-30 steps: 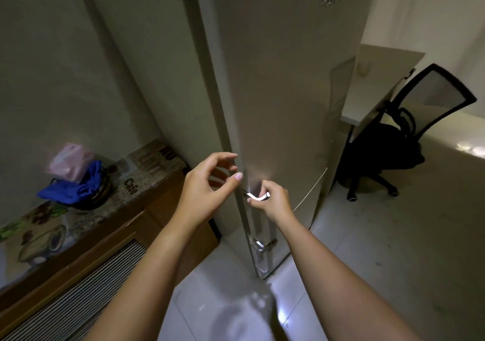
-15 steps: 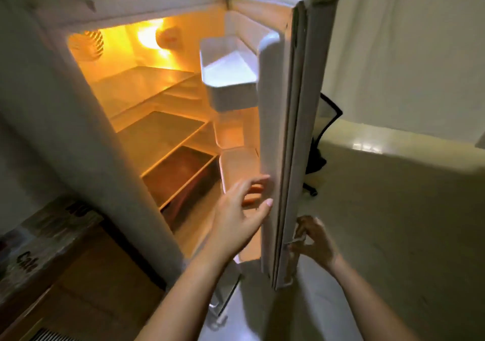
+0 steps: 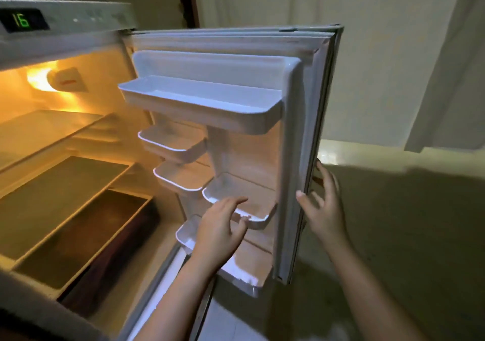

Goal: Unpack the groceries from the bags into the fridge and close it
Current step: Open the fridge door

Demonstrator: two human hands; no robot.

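The fridge door (image 3: 296, 157) stands wide open, swung to the right. Its white door bins (image 3: 199, 102) hold nothing. Inside the fridge, lit orange, the glass shelves (image 3: 60, 180) and a dark bottom drawer (image 3: 102, 238) show no food. My left hand (image 3: 223, 228) hovers, fingers spread, in front of the lower door bins, holding nothing. My right hand (image 3: 322, 207) rests with spread fingers against the door's outer edge. No grocery bags are in view.
A green display reading 16 (image 3: 21, 20) sits on the control panel above the fridge opening. Pale curtains (image 3: 393, 52) hang behind the door. Tiled floor (image 3: 393, 235) lies to the right of the door.
The door went from shut to fully open, swinging right. My right hand let go of the handle and now lies on the door's edge. My left hand followed the door inward.
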